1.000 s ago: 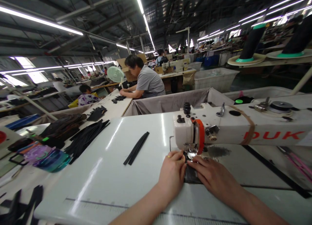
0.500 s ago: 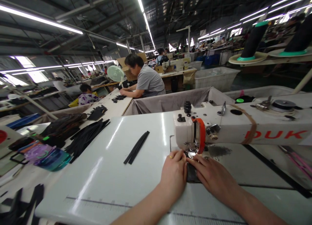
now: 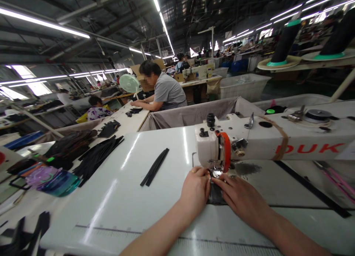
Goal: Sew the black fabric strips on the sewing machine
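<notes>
presser foot (image 3: 217, 173) just beyond the left hand (image 3: 195, 187) and right hand (image 3: 240, 194)

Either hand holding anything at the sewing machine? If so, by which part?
Can't tell. Left hand and right hand have their fingers bunched close by the presser foot, hiding any piece between or under them.

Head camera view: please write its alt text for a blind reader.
A person's left hand and right hand sit close together at the needle end of a white sewing machine; to their left, black strips lie on the pale table.
</notes>
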Available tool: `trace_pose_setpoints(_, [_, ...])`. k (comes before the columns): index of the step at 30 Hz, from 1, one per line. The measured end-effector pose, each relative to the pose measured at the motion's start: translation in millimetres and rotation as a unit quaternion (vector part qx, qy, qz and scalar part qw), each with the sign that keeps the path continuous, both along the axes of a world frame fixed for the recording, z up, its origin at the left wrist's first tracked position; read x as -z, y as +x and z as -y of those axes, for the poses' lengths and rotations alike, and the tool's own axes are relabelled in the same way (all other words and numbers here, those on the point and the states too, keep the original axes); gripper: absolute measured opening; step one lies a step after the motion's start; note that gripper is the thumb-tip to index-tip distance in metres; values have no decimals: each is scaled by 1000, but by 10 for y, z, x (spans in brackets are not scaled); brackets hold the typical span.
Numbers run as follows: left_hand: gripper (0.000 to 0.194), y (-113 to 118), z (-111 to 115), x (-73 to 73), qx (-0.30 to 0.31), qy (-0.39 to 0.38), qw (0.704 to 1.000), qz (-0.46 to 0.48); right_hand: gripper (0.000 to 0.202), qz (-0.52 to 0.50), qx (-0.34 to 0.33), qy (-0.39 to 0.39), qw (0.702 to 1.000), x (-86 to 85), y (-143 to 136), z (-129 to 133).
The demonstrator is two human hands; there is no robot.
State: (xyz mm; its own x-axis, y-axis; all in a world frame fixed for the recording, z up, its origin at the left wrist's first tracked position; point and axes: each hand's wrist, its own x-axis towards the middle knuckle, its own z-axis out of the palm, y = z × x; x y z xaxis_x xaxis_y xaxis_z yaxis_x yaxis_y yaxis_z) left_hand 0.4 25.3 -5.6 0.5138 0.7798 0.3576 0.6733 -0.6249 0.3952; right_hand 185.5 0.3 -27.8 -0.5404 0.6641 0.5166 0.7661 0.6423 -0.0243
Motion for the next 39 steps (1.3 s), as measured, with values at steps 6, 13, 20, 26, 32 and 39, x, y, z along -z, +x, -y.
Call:
trace_pose_setpoints(6, [26, 3, 23, -1, 4, 8, 1000, -13, 37, 22, 8, -3, 1000, -2, -12, 11])
trace_pose_setpoints(13, [19, -86, -227, 38, -31, -30, 998, 41, 34, 23, 2, 25, 999, 33, 21, -6])
trace_pose_setpoints(20, [18, -215, -775, -215, 40, -54, 995, -77, 36, 20, 4, 5, 1000, 73, 38, 3])
trace_pose_setpoints(26, [13, -385, -340, -533, -59, -157, 973, -161, 35, 9, -6, -3, 1000, 73, 35, 6])
trace_pose_setpoints(32, [31, -302, 103, -471, -3, -550, 802, 234, 19, -121, -103, -104, 982, -208, -24, 171])
trace_pose_setpoints(39, [44, -241, 131, -273, 33, -592, 712, 377, 30, -88, -209, -22, 974, -278, -33, 264])
